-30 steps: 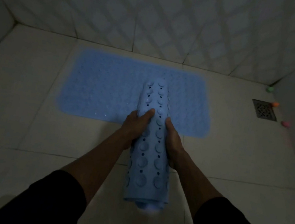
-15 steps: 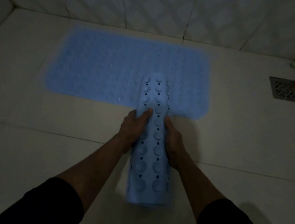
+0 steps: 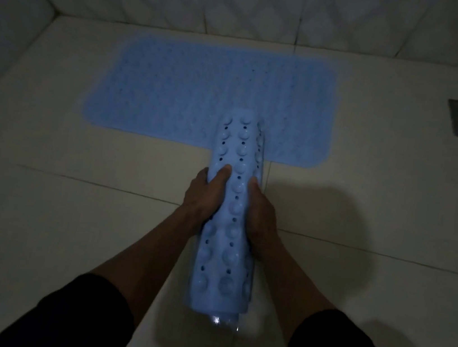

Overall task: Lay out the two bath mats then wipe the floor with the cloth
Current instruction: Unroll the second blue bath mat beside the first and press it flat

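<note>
Head view: both hands (image 3: 232, 203) grasping rolled pale-blue studded rubber mat (image 3: 227, 249) below flat blue mat (image 3: 212, 97); next, unroll on floor.

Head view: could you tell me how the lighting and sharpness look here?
Head view: dim overall; the flat mat looks soft and blurred, the rolled mat in both hands is sharper, a shadow falls on the floor to its right, and wide-angle bending shows at the edges.

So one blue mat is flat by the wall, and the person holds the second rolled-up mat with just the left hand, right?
Not quite. The head view shows both hands on the rolled mat: the left hand and the right hand grip it from either side. The flat mat does lie by the wall.
</note>
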Motion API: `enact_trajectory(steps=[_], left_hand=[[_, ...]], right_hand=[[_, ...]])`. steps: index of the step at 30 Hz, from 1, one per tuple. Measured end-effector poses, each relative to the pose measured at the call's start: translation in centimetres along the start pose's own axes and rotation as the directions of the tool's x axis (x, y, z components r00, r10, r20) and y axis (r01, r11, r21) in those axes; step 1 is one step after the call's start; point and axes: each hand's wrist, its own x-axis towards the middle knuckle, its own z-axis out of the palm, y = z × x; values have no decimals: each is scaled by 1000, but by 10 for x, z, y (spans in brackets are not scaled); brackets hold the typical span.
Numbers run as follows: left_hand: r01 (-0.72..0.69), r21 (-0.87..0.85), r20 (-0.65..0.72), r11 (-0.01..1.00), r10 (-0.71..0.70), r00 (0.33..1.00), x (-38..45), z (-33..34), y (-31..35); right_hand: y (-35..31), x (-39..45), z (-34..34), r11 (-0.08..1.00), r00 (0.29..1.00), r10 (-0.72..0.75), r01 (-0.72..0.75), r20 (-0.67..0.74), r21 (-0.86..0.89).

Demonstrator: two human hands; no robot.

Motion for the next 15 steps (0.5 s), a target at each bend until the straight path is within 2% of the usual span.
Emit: enact_trajectory(steps=[1, 4, 9, 15], left_hand=[[-7, 17, 20, 1000, 7, 1000, -3, 0, -2], [13, 3, 95, 1000, -13, 995, -19, 4, -11], [35, 2, 173, 999, -35, 984, -53, 25, -26], [-15, -62, 303, 998, 33, 952, -90, 38, -29]], right_hand=[[1, -5, -2, 999, 1000, -7, 6, 15, 43], [7, -22, -15, 999, 999, -46, 46, -5, -26], [23, -60, -40, 990, 990, -44, 26, -133, -139], [25, -106, -60, 979, 946, -93, 30, -310, -202]])
